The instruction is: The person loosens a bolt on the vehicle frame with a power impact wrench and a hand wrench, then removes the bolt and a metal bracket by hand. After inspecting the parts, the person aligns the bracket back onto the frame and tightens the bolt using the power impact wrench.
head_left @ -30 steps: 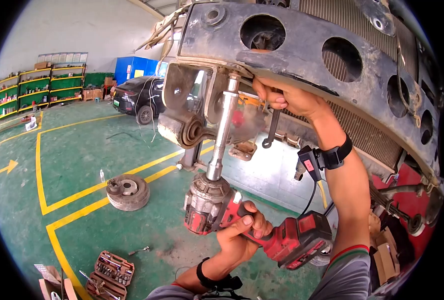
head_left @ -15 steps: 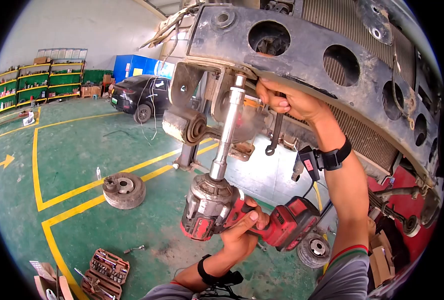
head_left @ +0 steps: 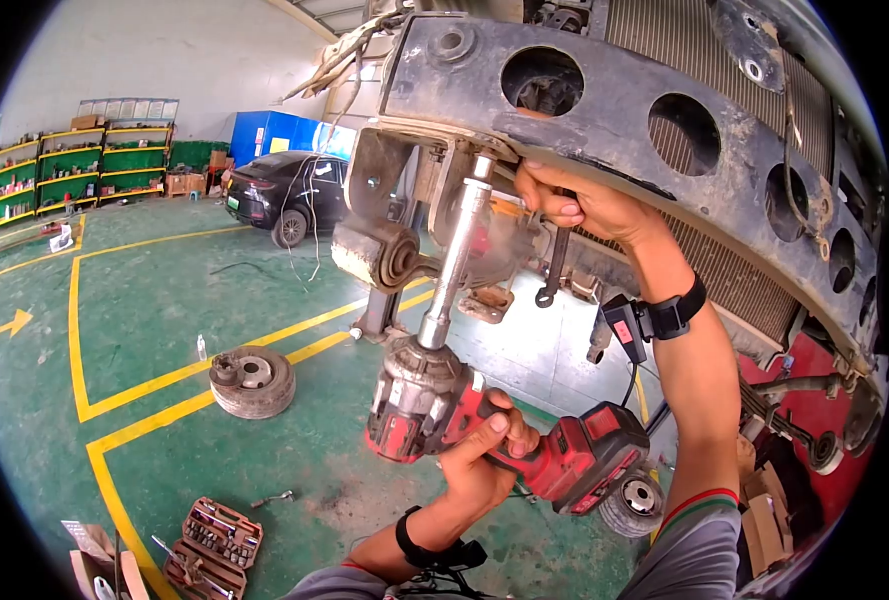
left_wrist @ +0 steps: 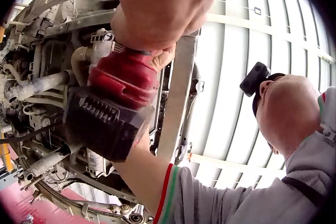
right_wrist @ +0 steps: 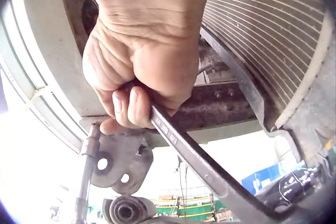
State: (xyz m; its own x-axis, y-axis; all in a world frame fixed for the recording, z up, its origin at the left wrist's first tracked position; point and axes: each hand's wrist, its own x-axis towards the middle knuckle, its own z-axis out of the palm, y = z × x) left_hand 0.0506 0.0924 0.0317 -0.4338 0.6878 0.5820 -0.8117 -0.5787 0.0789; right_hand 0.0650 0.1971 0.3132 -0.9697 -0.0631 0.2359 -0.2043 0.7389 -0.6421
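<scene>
My left hand grips the handle of a red and black impact wrench, its battery toward the right; the left wrist view shows the battery close up. A long silver socket extension rises from the tool to a bolt under the dark frame beam, beside a bracket. Under the beam my right hand curls its fingers round a dark wrench that hangs downward. In the right wrist view this wrench runs out of the fist to the lower right; its gripped end is hidden.
A rubber-bushed spring eye hangs left of the extension. On the green floor lie a wheel, an open socket case and another wheel. A black car and shelves stand at the back left.
The head view has shifted slightly, and the impact wrench's battery end has swung a little. Both hands keep their grips, and the extension stays at the bolt.
</scene>
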